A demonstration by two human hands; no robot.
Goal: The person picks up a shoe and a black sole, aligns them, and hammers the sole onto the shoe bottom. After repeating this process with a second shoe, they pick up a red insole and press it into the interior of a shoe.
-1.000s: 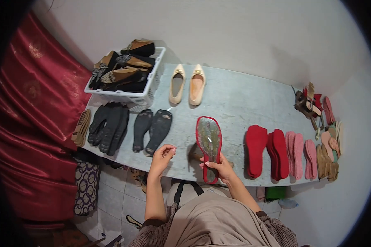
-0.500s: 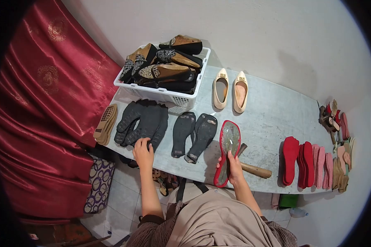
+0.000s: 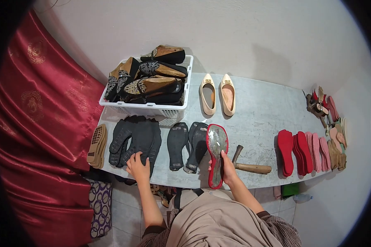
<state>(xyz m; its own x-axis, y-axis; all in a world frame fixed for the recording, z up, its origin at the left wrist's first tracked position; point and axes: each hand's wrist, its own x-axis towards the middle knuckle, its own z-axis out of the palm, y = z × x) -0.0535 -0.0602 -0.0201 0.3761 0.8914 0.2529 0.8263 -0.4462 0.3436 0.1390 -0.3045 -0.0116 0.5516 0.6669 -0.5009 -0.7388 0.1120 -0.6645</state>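
Gripping the sole (image 3: pixel 217 153) upright above the near edge of the table (image 3: pixel 251 111), right hand (image 3: pixel 230 168) has its thumb along the right side; long axis runs near to far, broad end far. Left hand (image 3: pixel 139 166), fingers spread, touches black soles (image 3: pixel 138 138)

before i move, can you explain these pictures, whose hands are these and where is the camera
There is no machine: these are a person's two bare hands. Every picture comes from one camera worn on that person's head, looking forward and down.

On the table are a white basket of shoes, a cream pair, tan soles, black soles, a hammer, and red and pink soles.

The right hand holds a red-edged, sole-shaped piece. The left hand is at the black soles; whether it grips one, I cannot tell.
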